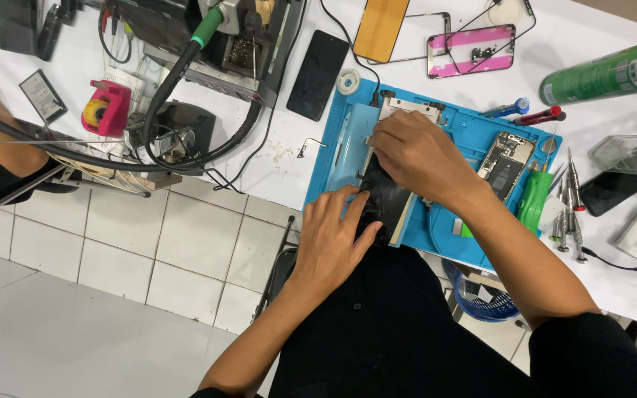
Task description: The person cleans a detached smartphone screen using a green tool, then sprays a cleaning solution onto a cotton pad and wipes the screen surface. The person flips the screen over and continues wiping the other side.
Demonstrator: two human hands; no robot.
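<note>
Presently we count two hands at work, one blue mat (481, 121), and one opened phone (386, 197) lying on it. Our left hand (333, 239) lies flat with fingers spread on the near end of the phone's dark screen, pressing it to the mat. Our right hand (418, 155) covers the far end of the phone, fingers curled downward; whether they pinch anything we cannot tell. The phone thus sits between and beneath both hands, at the left part of the mat, its near end at the table's edge.

Further items on the mat: one bare phone body (506, 156) with its insides showing, right of our right wrist, and one green tool (534, 200) just beside it. Right of the mat stand several small screwdrivers (569, 210), at least four, close together. Far of the mat we list one pink frame (470, 50), one orange panel (380, 28), one dark phone (318, 74), one tape roll (348, 81), one blue pen (508, 109) and one red pen (540, 116). One green can (607, 71) lies at the far right. At the far left stands one soldering station (215, 44) with black hoses (178, 110), beside one pink tool (108, 107). Our own forearms hide the mat's near right part.
</note>
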